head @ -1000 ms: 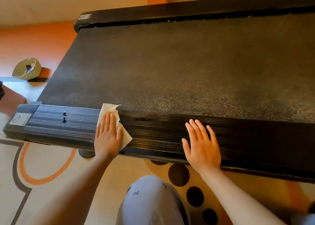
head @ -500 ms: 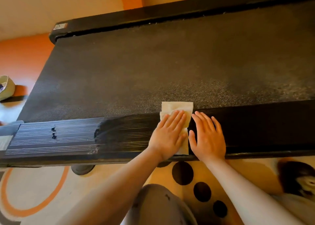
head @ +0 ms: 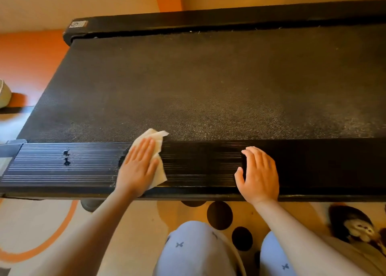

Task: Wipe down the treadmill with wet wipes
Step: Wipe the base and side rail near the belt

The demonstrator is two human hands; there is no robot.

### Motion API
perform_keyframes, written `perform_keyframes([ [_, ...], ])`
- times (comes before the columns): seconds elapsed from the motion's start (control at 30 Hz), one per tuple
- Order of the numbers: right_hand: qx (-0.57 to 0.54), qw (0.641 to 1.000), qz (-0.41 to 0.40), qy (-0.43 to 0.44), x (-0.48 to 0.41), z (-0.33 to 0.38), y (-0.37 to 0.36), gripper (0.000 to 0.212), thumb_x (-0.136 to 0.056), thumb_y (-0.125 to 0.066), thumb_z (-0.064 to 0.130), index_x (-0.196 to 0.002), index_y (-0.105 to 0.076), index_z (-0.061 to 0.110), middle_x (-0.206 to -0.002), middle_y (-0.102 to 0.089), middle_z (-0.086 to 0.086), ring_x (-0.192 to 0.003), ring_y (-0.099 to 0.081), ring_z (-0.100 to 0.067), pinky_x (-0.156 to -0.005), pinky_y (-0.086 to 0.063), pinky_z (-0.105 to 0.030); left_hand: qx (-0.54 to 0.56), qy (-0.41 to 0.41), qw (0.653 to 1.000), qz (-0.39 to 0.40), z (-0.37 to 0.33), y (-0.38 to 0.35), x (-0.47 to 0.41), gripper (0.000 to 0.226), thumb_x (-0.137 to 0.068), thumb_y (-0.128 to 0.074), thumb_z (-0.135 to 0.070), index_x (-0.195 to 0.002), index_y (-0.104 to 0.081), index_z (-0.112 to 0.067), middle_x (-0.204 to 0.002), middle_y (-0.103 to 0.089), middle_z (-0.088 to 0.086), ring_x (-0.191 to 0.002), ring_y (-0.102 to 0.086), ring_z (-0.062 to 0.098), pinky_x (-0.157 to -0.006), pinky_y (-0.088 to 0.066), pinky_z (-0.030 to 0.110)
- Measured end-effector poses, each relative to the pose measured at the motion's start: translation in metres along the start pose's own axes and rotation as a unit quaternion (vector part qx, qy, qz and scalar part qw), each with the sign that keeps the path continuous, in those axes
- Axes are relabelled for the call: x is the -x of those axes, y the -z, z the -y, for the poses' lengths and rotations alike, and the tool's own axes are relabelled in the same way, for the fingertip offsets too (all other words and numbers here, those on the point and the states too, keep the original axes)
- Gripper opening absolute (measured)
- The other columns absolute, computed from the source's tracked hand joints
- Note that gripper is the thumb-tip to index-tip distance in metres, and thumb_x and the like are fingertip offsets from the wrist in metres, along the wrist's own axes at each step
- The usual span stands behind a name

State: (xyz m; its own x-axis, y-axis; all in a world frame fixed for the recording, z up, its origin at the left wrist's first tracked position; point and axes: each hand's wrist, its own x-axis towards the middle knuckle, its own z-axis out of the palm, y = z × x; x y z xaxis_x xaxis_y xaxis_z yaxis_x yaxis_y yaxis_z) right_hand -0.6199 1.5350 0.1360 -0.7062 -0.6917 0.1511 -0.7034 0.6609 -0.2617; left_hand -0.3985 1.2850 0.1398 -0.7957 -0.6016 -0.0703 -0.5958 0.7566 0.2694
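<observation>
Small sticker (head: 79,23) with a round sign at the far corner of the treadmill (head: 208,83), print illegible

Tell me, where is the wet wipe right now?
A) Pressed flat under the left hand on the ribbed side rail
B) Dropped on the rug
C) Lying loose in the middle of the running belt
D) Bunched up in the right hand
A: the left hand lies flat on the wet wipe on the ribbed side rail, while the right hand rests bare on the rail.

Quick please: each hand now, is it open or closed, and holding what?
Left hand: open, flat, pressing the wipe onto the side rail.
Right hand: open, resting on the side rail, holding nothing.
</observation>
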Motion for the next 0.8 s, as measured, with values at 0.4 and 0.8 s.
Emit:
perform_keyframes([
  [0.4,0.029,0.999,-0.014,-0.003,-0.001,0.000,-0.001,0.047,-0.084,-0.043,0.037,-0.120,-0.059,0.012,-0.124,-0.056,-0.010,-0.115,-0.052,-0.027,-0.092,-0.047,-0.043,-0.037,0.190,0.980,-0.057,0.024,-0.001,0.016,0.073,-0.096,0.000,-0.059,-0.156,-0.002,-0.018,-0.163,0.004,0.001,-0.150,0.005,0.019,-0.123,-0.001,0.041],
  [0.8,0.031,0.999,-0.019,-0.001,0.003,0.002,-0.001,0.051,-0.087,-0.037,0.040,-0.122,-0.059,0.010,-0.125,-0.056,-0.012,-0.114,-0.053,-0.029,-0.090,-0.048,-0.045,-0.029,0.007,1.000,0.002,-0.118,-0.035,0.015,0.075,-0.096,0.001,-0.054,-0.155,-0.001,-0.010,-0.163,0.006,0.007,-0.150,0.013,0.020,-0.123,0.003,0.041],
])
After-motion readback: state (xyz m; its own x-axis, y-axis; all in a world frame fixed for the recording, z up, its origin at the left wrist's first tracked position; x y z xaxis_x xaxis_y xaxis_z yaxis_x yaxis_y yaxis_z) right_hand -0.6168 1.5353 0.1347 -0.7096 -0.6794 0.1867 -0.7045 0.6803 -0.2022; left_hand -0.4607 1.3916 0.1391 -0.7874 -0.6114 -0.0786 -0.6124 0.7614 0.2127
